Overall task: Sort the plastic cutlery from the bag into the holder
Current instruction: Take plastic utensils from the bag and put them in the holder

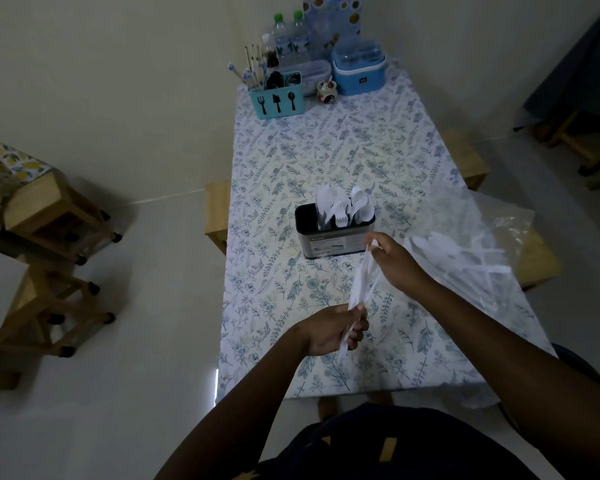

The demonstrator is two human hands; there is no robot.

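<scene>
A dark metal holder [336,239] stands mid-table with several white plastic spoons, forks and knives [345,206] upright in it. To its right lies a clear plastic bag [478,251] holding more white cutlery. Between my hands stretches a small bunch of white plastic cutlery [361,285], just in front of the holder. My left hand [333,332] grips its lower end. My right hand [394,258] pinches its upper end, close to the holder's right front corner.
The table [326,150] has a floral cloth. At its far end stand a blue cutlery caddy [278,98], water bottles [290,36], a blue cooler box [359,69] and a small jar [326,90]. Wooden stools [59,216] stand on the floor at left.
</scene>
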